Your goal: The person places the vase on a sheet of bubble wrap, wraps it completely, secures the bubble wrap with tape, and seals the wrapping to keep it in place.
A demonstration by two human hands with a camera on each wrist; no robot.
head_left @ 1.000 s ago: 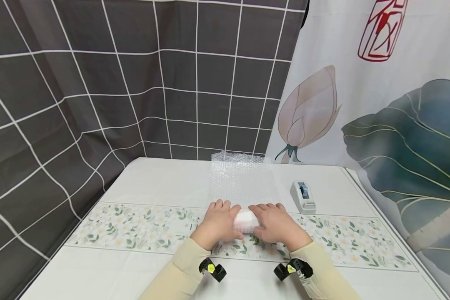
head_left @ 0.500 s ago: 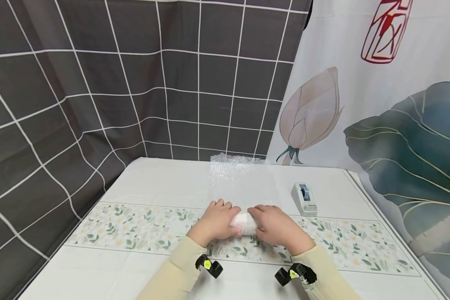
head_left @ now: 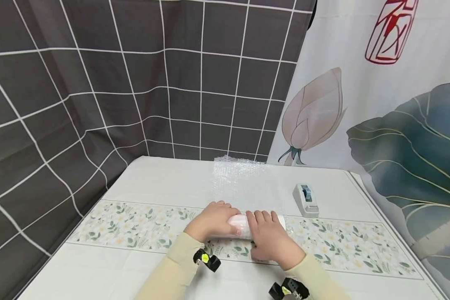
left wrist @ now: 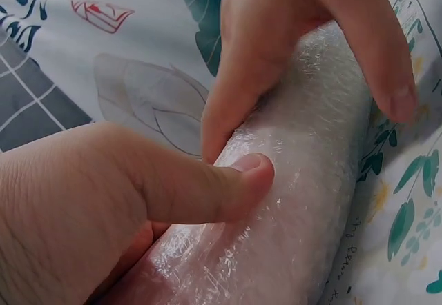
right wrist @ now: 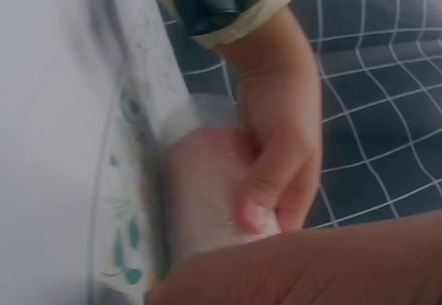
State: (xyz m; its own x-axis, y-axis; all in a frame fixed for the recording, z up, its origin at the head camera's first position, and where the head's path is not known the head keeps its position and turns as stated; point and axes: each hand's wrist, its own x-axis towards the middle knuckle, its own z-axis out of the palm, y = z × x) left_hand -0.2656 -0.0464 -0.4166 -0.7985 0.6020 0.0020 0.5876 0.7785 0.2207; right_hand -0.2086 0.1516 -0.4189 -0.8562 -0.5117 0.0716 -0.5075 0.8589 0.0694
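A pinkish-white roll wrapped in bubble wrap (head_left: 243, 224) lies crosswise on the floral strip of the table. My left hand (head_left: 214, 221) grips its left part, the thumb pressed on the near side; the left wrist view shows this thumb on the shiny wrapped surface (left wrist: 297, 181). Over the roll's right part lies my right hand (head_left: 271, 237), fingers across the top and thumb apart on the near side. From the roll a flat sheet of bubble wrap (head_left: 245, 181) stretches toward the back edge. The right wrist view, blurred, has the roll (right wrist: 207, 188) with my left hand (right wrist: 280, 125) round it.
A white and grey tape dispenser (head_left: 306, 200) stands right of the bubble wrap sheet. A dark checked curtain (head_left: 180, 104) hangs behind and to the left, and a white curtain with a lotus print (head_left: 311, 112) hangs behind and to the right.
My right hand has shifted on the roll, its fingers now over the top and its thumb lower. More of the roll shows, including its right end. My left hand has moved slightly left.
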